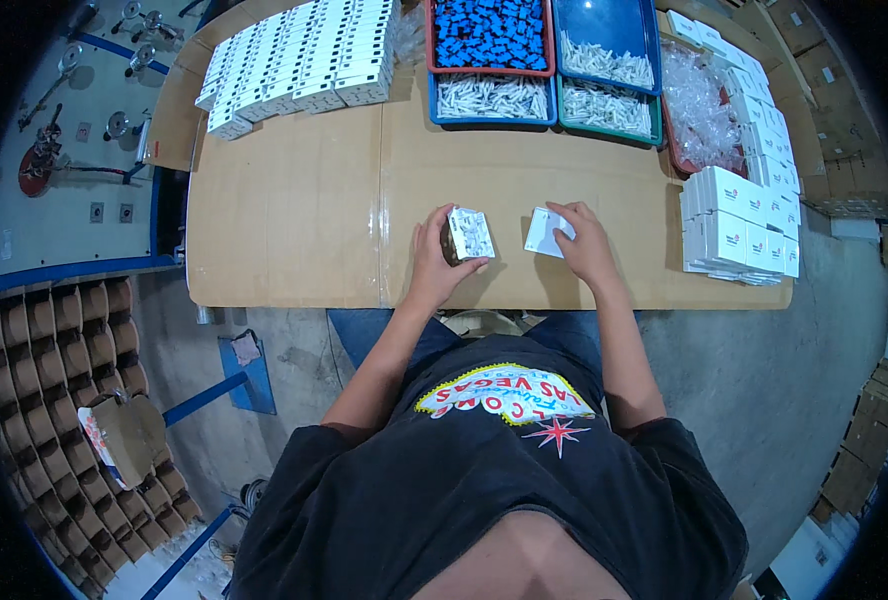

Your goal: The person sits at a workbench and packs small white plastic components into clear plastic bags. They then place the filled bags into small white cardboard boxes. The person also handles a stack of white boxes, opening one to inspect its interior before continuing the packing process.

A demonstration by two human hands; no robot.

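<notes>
Near the table's front edge, my left hand [438, 258] is wrapped round a small box-shaped piece [472, 235] with a white printed top and a dark brown side. To its right, my right hand [588, 246] grips a flat white piece [542, 231], perhaps a small carton or card, by its right side. A gap of bare cardboard separates the two pieces. My fingers hide part of both.
Brown cardboard [294, 210] covers the table. Stacked white boxes stand far left [314, 60] and right [739, 225]. At the back are a red tray of blue parts [491, 35], trays of white parts [494, 98], and a pile of clear plastic bags [702, 105].
</notes>
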